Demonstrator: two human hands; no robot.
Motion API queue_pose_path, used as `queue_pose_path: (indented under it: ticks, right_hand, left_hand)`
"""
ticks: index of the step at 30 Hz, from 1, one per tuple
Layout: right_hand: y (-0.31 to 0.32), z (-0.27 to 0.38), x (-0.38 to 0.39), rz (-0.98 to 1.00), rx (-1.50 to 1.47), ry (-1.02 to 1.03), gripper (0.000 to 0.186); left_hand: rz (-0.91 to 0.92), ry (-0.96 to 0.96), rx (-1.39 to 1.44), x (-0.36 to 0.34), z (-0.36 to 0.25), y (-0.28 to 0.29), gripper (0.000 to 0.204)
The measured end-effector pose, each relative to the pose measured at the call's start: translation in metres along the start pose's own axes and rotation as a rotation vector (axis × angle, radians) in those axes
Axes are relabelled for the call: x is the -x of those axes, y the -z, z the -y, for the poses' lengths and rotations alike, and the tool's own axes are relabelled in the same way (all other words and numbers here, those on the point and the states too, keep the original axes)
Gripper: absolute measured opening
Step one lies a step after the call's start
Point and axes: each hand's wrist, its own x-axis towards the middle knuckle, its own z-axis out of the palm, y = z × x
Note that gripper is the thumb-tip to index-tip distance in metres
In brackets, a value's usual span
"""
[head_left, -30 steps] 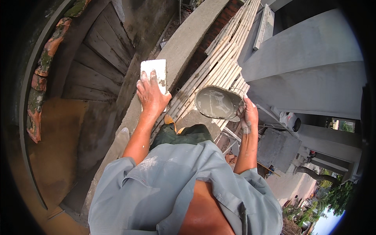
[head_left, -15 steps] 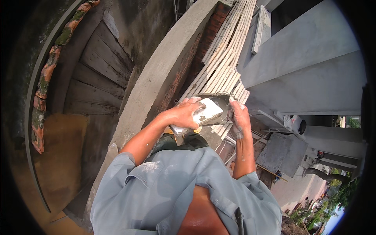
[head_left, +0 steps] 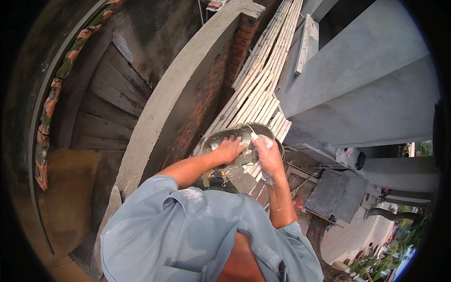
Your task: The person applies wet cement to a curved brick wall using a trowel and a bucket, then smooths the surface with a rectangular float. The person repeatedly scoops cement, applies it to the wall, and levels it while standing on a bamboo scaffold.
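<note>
A grey, mortar-smeared bucket (head_left: 264, 130) is tilted in front of me, with a thin wire handle (head_left: 246, 125) arched over its mouth. My left hand (head_left: 228, 151) reaches into the bucket, its fingers spread against the pale, wet-looking inside. On the right side, my right hand (head_left: 269, 157) is closed around the handle, and a small white piece shows at its thumb. Pale mortar coats the fingers and wrist of that hand. Part of the bucket's near side is hidden by my hands.
To the left runs a curved wall top (head_left: 162, 96) of grey cement over red brick. Bamboo poles (head_left: 263, 75) lie bundled beyond the bucket. A grey board (head_left: 336, 195) sits lower right, beside a smooth grey wall (head_left: 366, 98). Mossy tiles (head_left: 49, 105) edge the far left.
A white-faced block under my left hand is no longer visible. That hand now has its fingers inside the bucket. My right hand and the bucket sit slightly lower and further left in view.
</note>
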Motion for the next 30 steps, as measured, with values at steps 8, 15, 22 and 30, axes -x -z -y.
queue_pose_path:
  ticks: [8,15,22,30]
  right_hand:
    - [0.024,0.002,-0.013,-0.097,-0.019,0.046,0.022]
    - [0.077,-0.007,-0.024,-0.242,-0.111,0.006,0.023]
    - [0.11,-0.032,-0.028,-0.364,-0.275,-0.095,0.024]
    - [0.151,-0.045,-0.038,-0.478,-0.338,-0.126,0.027]
  left_hand:
    - [0.078,0.13,0.062,-0.024,-0.023,0.033,0.098]
    - [0.105,0.039,0.093,-0.053,-0.041,0.056,0.095]
    - [0.119,-0.073,0.059,-0.049,-0.055,0.114,0.085]
    - [-0.204,0.066,0.075,0.018,0.015,0.192,0.087]
